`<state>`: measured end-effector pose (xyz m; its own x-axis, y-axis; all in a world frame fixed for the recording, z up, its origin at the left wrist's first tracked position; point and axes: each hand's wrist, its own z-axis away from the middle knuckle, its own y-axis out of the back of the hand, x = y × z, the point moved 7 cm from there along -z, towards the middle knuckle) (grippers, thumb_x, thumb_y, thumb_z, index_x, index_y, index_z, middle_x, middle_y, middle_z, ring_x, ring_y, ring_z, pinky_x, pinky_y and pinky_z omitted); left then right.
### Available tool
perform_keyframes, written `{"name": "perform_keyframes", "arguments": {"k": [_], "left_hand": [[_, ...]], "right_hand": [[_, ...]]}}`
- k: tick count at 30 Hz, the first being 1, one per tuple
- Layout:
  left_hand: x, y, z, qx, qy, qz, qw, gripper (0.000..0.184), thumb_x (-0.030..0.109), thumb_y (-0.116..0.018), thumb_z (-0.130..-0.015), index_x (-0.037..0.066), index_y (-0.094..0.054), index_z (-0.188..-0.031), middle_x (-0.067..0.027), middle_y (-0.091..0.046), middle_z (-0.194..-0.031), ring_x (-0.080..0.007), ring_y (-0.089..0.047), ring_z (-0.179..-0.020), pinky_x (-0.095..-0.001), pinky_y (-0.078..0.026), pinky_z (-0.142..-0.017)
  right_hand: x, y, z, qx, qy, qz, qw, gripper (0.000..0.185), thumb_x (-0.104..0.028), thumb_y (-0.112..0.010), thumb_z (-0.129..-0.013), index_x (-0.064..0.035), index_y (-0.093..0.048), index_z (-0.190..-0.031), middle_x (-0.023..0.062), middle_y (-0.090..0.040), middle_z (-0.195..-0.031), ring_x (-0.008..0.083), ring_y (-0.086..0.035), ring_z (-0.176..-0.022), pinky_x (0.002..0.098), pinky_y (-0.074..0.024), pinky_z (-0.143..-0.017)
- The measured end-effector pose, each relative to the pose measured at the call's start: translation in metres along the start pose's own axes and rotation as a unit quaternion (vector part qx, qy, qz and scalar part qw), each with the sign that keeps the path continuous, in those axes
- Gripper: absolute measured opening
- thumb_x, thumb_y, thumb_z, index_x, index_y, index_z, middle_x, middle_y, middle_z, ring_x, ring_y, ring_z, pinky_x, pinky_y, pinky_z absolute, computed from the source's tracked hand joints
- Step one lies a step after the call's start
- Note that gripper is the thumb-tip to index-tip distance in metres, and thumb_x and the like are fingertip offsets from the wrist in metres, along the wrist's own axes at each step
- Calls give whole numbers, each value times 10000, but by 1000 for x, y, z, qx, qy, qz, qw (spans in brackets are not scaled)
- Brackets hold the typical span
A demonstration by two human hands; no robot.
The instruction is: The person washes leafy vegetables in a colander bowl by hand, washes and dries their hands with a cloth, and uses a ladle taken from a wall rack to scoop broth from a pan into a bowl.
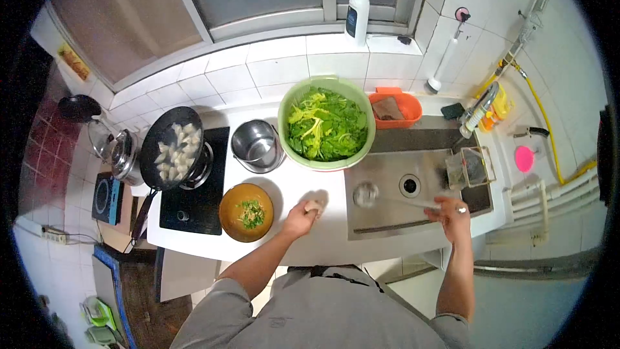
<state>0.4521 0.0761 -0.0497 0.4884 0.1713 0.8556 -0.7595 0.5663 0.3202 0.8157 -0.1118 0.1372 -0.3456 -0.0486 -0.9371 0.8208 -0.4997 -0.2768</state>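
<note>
A long-handled metal ladle (365, 195) was held over the stainless-steel sink (387, 169), its blurred head above the sink's left part. The right hand (450, 214) gripped the far end of the handle near the sink's front right; the left hand (305, 216), its fingers curled narrow, hung above the white counter (330, 227) left of the sink, and whether it held anything could not be told. The step in hand appeared to be rinsing or shaking off the ladle; the next move, by that reading, called for a firm grip and a lift clear of the sink's rim. Leftward from the sink stood a green basin (285, 130) of leafy greens (323, 123), a steel pot (257, 144), a brown bowl (229, 210) of chopped scallions (252, 214), and, farthest, a wok (152, 148) of dumplings (177, 155) at a black cooktop (194, 210).
</note>
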Motion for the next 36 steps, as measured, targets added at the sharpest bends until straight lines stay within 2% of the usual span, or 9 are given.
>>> {"name": "perform_keyframes", "arguments": {"k": [1, 6, 11, 14, 21, 25, 29, 33, 36], "left_hand": [[56, 0, 22, -2, 76, 55, 996, 376, 240, -537, -833, 6, -555, -1127, -187, -612, -1034, -316, -609, -911, -390, -475, -815], [154, -79, 30, -172, -282, -109, 938, 297, 112, -563, -839, 96, -529, -1134, -137, -538, -1227, -302, -500, -1136, -387, -382, -998], [150, -100, 33, -207, -222, -377, 875, 398, 48, -602, -741, 96, -533, -1131, -163, -593, -1110, -362, -555, -1036, -414, -457, -883], [131, -95, 12, -200, -237, -311, 898, 310, 67, -639, -721, 70, -584, -1026, -161, -632, -1021, -358, -605, -901, -404, -487, -806], [162, -16, 22, 86, -133, 222, 962, 221, 21, -576, -847, -6, -587, -1066, -82, -637, -1039, -184, -634, -864, -302, -501, -799], [90, -59, 6, 224, 88, 588, 772, 284, 101, -577, -862, -73, -558, -1085, -147, -639, -963, -222, -637, -824, -332, -525, -707], [43, -63, 10, 139, 103, 302, 937, 400, 124, -601, -832, -67, -483, -1163, -150, -610, -1033, -249, -624, -886, -340, -521, -746], [34, -27, 44, 276, 98, 104, 950, 606, 311, -686, -742, -51, -477, -1180, -224, -556, -1151, -304, -546, -1070, -375, -482, -829], [30, -25, 60, 197, -4, 116, 974, 559, 280, -687, -744, -58, -489, -1143, -225, -539, -1153, -325, -527, -1069, -393, -446, -885]], "right_hand": [[4, 2, -1, -10, -34, 56, 998, 255, -133, -572, -893, 63, -576, -1056, 152, -635, -912, 312, -661, -832, 384, -546, -756], [9, -41, -12, -136, -69, 206, 967, 182, -59, -548, -889, 62, -629, -999, 143, -663, -917, 225, -668, -841, 317, -540, -754], [11, -59, -27, -247, -40, 278, 927, 186, -42, -539, -882, 51, -636, -1011, 136, -680, -947, 195, -657, -828, 273, -512, -763], [10, -56, -25, -249, -15, 234, 940, 180, -49, -544, -888, 56, -632, -1004, 145, -676, -938, 215, -658, -823, 297, -520, -773], [21, -56, -13, -105, 134, 48, 984, 177, -83, -551, -898, 61, -634, -960, 152, -663, -898, 245, -667, -832, 360, -564, -738], [45, -97, 17, -103, 201, 123, 966, 175, -37, -513, -892, 81, -633, -938, 148, -666, -888, 217, -648, -832, 359, -544, -766], [34, -125, 28, -154, 344, 253, 891, 191, -21, -475, -892, 79, -626, -950, 160, -647, -897, 213, -627, -855, 364, -534, -782], [15, -130, 23, -182, 348, 145, 908, 183, -74, -491, -898, 44, -620, -952, 189, -635, -953, 262, -632, -886, 369, -537, -786], [-11, -155, 34, -122, 370, 142, 910, 181, -115, -478, -900, 3, -604, -844, 136, -605, -852, 208, -598, -769, 326, -548, -677]]}}
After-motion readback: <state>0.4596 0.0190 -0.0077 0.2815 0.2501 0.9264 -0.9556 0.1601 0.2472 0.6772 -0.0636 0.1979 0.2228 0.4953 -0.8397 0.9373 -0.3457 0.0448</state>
